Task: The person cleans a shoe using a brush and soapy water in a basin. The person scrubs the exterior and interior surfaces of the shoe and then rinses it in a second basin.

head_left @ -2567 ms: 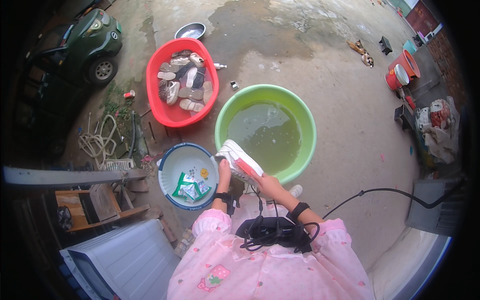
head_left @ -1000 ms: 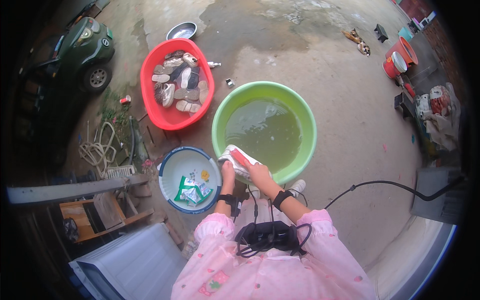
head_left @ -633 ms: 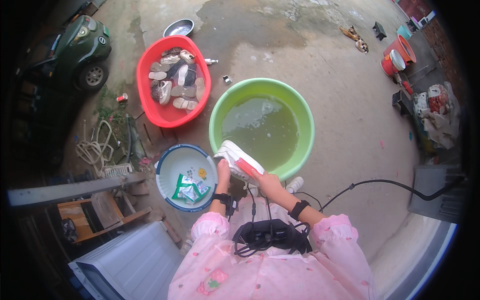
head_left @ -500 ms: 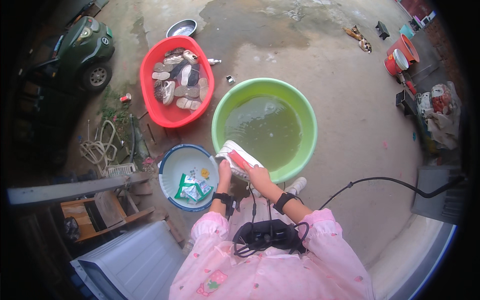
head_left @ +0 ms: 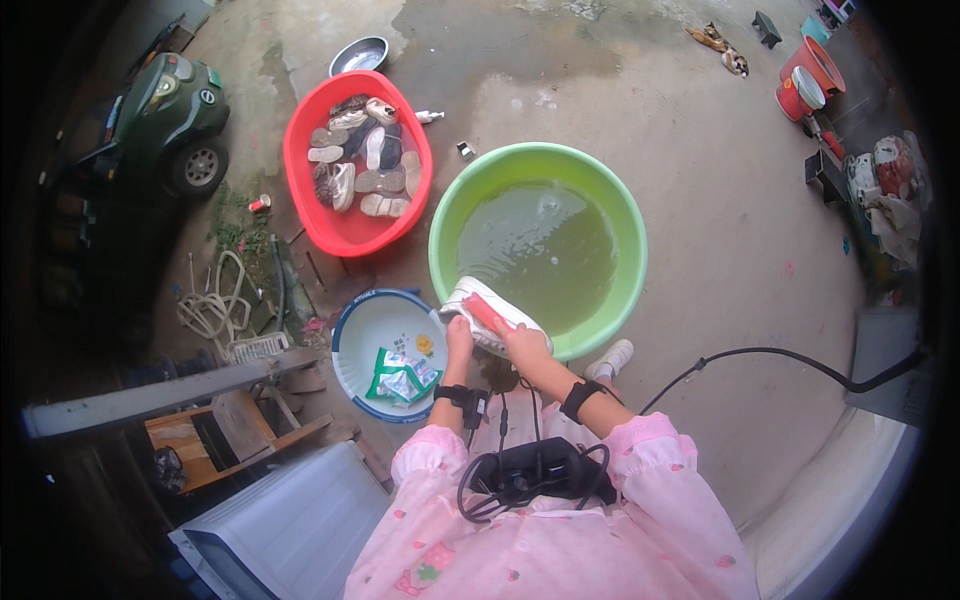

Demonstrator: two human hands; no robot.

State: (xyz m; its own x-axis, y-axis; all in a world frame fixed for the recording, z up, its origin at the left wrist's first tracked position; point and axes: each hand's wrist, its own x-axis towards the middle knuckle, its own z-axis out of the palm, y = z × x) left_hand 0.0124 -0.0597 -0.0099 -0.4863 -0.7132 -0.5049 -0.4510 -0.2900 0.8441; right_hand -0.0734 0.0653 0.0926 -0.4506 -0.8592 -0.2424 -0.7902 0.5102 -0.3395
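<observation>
A white shoe [head_left: 511,307] is held over the near left rim of the green basin [head_left: 637,262], which contains murky, greenish water. My left hand [head_left: 459,342] is closed around one end of the shoe. In my closed right hand [head_left: 526,347] is a red brush [head_left: 484,312], pressed to the shoe; its bristles are hidden. To the left stands a red tub [head_left: 350,238] with several shoes and loose insoles in it. Closer to me, a white basin with a blue rim [head_left: 347,345] holds green and white packets [head_left: 402,378].
A metal bowl [head_left: 359,56] lies beyond the red tub, with a white tube [head_left: 430,116] beside it. A dark green vehicle [head_left: 170,125] stands at the left. A black cable [head_left: 780,356] runs out to the right. Buckets [head_left: 800,92] and a cat [head_left: 710,38] are far right.
The view has shifted slightly, so the basins sit a little differently in it. Both hands keep hold of the shoe and brush, with the brush still against the shoe.
</observation>
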